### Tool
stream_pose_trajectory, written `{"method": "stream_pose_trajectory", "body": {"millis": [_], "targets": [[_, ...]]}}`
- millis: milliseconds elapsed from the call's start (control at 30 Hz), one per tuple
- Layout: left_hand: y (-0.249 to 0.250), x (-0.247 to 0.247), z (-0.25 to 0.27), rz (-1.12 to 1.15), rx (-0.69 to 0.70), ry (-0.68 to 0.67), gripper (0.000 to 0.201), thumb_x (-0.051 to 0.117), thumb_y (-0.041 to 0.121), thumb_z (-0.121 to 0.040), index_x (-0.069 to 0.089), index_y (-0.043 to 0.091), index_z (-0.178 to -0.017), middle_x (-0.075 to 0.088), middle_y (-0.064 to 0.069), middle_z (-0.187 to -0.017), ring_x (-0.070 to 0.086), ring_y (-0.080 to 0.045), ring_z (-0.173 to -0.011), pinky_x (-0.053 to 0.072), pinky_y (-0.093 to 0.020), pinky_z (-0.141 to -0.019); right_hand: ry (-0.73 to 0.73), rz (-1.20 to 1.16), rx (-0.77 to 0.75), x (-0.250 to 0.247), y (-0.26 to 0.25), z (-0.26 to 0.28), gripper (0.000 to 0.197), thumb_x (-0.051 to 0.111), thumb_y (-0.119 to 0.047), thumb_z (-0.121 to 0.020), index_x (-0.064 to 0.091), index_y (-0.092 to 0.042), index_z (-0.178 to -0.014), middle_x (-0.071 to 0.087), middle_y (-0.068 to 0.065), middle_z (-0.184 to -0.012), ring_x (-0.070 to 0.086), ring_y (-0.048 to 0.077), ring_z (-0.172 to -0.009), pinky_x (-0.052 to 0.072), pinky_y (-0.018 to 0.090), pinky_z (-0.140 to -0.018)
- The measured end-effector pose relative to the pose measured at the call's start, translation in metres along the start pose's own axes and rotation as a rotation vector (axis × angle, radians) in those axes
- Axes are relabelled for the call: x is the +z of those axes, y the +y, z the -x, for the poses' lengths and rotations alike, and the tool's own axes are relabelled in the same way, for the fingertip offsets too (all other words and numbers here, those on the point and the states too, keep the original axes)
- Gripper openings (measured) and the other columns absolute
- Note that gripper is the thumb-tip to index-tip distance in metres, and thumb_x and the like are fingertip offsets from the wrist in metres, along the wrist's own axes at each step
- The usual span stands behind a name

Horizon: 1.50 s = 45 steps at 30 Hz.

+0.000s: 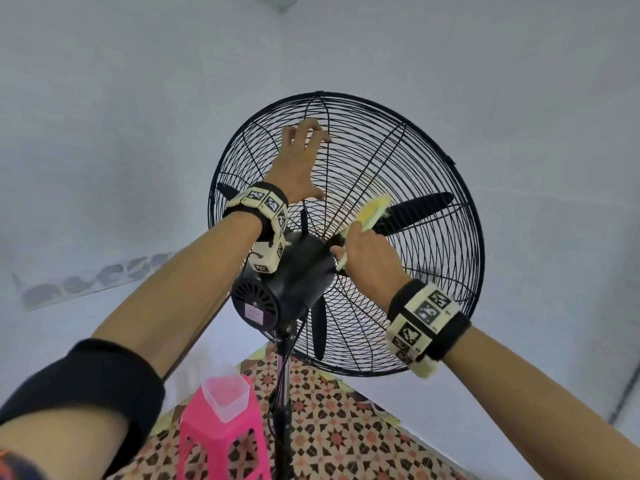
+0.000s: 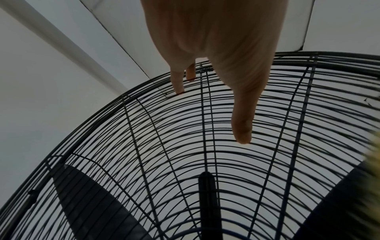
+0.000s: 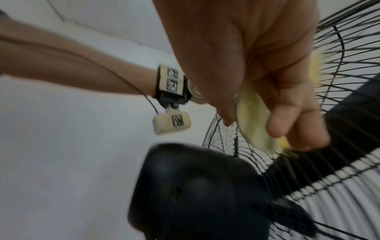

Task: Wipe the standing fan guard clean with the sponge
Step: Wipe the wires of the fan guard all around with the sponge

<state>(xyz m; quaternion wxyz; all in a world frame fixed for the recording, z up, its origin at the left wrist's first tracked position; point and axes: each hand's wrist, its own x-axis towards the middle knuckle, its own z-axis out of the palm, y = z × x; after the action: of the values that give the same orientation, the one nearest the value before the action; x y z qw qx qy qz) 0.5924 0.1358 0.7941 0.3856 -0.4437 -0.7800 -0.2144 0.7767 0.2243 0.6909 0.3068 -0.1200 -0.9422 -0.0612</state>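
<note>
Right hand grip: the right hand (image 1: 367,258) is curled around a yellow sponge (image 1: 374,211), thumb on one side and fingers on the other; the wrist view shows the sponge (image 3: 254,123) squeezed between them.
Sponge position: its free end lies against the rear wires of the fan guard (image 1: 433,140), just right of the motor housing (image 1: 298,268), over a dark blade (image 1: 415,211) inside.
Left hand grip: the left hand (image 1: 301,161) is spread open, holding nothing; its fingertips (image 2: 243,138) press the upper wires, seemingly to brace the guard.
Step in hand: probably wiping the back of the guard near the hub.
Doing it well: follow each wire outward from the hub with the sponge kept flat, press lightly so the thin wires do not bend, and brace with the left hand so the head does not swing.
Surroundings: below stand the fan pole (image 1: 284,393), a pink stool (image 1: 221,445) carrying a clear container (image 1: 228,393), and a patterned floor (image 1: 346,427).
</note>
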Motion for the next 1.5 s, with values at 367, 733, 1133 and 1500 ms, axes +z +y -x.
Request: {"method": "stream_pose_trajectory", "body": {"millis": [367, 733, 1133, 1500], "targets": [[-0.001, -0.003, 0.004, -0.009, -0.003, -0.001, 0.106, 0.101, 0.036, -0.057, 0.043, 0.02, -0.144, 0.028, -0.009, -0.154, 0.026, -0.037, -0.138, 0.047, -0.044, -0.104, -0.038, -0.026, -0.07, -0.016, 0.004, -0.01, 0.032, 0.054, -0.038, -0.104, 0.054, -0.006, -0.11, 0.063, 0.009, -0.094, 0.058, 0.026, -0.08, 0.045, 0.035, -0.066], [0.003, 0.0, 0.002, -0.009, -0.027, 0.005, 0.107, 0.102, 0.035, -0.056, 0.043, 0.021, -0.144, 0.028, -0.006, -0.154, 0.026, -0.036, -0.138, 0.045, -0.044, -0.107, 0.023, 0.056, -0.059, -0.044, 0.007, -0.004, 0.022, 0.059, -0.025, -0.101, 0.059, -0.005, -0.109, 0.057, 0.009, -0.095, 0.058, 0.024, -0.082, 0.051, 0.034, -0.069], [0.005, -0.002, 0.004, -0.012, -0.038, -0.005, 0.107, 0.102, 0.034, -0.057, 0.042, 0.021, -0.145, 0.028, -0.006, -0.154, 0.026, -0.036, -0.139, 0.046, -0.045, -0.109, 0.005, 0.032, 0.017, -0.039, 0.0, -0.001, 0.014, 0.062, -0.019, -0.097, 0.06, -0.007, -0.103, 0.058, 0.009, -0.097, 0.062, 0.028, -0.091, 0.04, 0.032, -0.065], [0.003, -0.001, 0.005, -0.003, -0.022, 0.008, 0.106, 0.102, 0.034, -0.056, 0.044, 0.02, -0.144, 0.029, -0.006, -0.154, 0.028, -0.035, -0.136, 0.045, -0.044, -0.108, 0.042, 0.007, 0.006, -0.036, -0.008, -0.003, 0.019, 0.067, -0.025, -0.095, 0.059, -0.01, -0.105, 0.061, 0.007, -0.096, 0.064, 0.026, -0.09, 0.045, 0.034, -0.065]]}}
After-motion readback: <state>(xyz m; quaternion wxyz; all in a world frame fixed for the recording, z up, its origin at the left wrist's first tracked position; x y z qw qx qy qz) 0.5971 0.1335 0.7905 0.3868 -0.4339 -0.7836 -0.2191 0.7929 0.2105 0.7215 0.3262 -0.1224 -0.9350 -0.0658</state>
